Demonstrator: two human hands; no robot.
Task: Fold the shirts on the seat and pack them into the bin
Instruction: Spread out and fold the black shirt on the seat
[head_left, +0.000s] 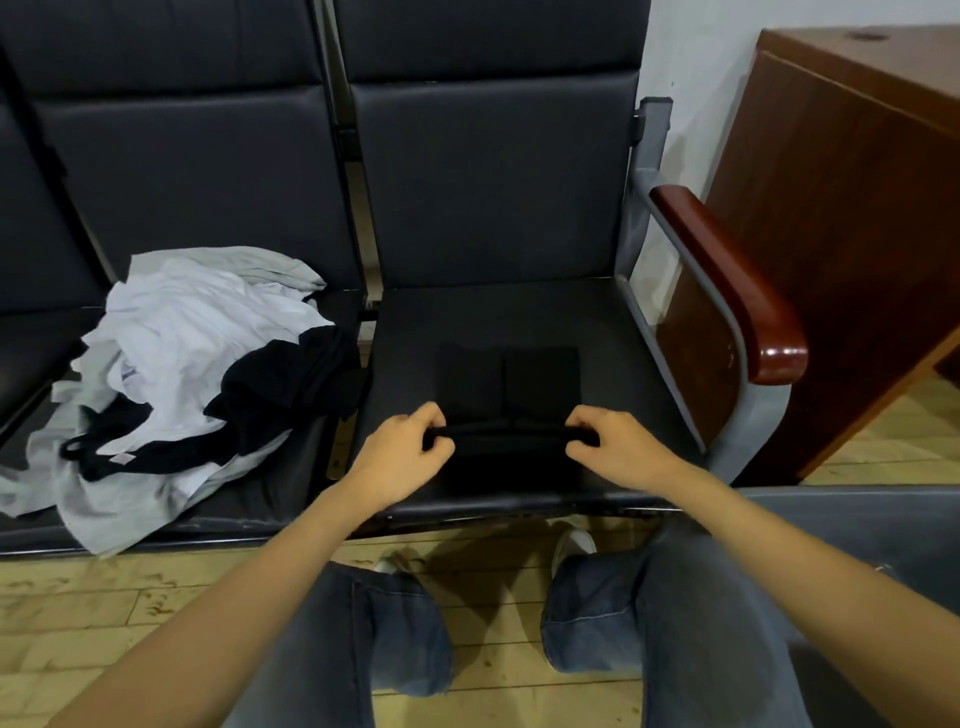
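Left hand (402, 449) and right hand (613, 447) pinch the black shirt (511, 379) on the seat (519, 317) (shirt pile (182, 353) just left)

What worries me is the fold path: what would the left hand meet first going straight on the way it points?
The left hand would likely first meet the flat part of the black shirt it grips, then the seat's backrest; its height over the cloth is unclear.

Both hands (511, 447) pinching black shirt (506, 384) edge on seat (597, 322), unfolded shirt pile (171, 364) left
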